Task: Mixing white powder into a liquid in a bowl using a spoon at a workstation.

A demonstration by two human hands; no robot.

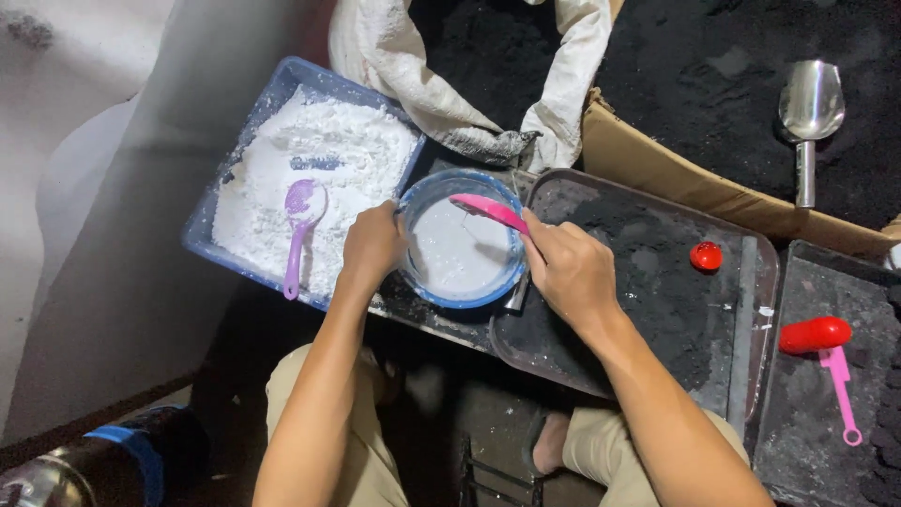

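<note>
The left hand [373, 246] gripped the near-left rim of a round blue bowl [460, 299], its fingers curled over the edge in a closed grip on the bowl. The bowl held a pale grey-white liquid and sat between a blue tray [208, 222] on its left and a dark metal tray [751, 282] on its right. The right hand [569, 272] held a pink spoon [490, 211], fingers pinched together around its handle, with the spoon's head reaching over the bowl's far rim.

The blue tray was heaped with white powder [347, 150], and a purple scoop [301, 225] lay in it, handle pointing toward the person. The metal tray was dusted with black powder and carried a small red ball-shaped piece [706, 255]. Farther right lay a red oblong piece [815, 334] just beside a pink measuring spoon [842, 390]. A steel scoop [809, 117] rested on a bed of black powder beyond a cardboard edge [657, 174]. A white sack [554, 103] stood open behind the bowl.
</note>
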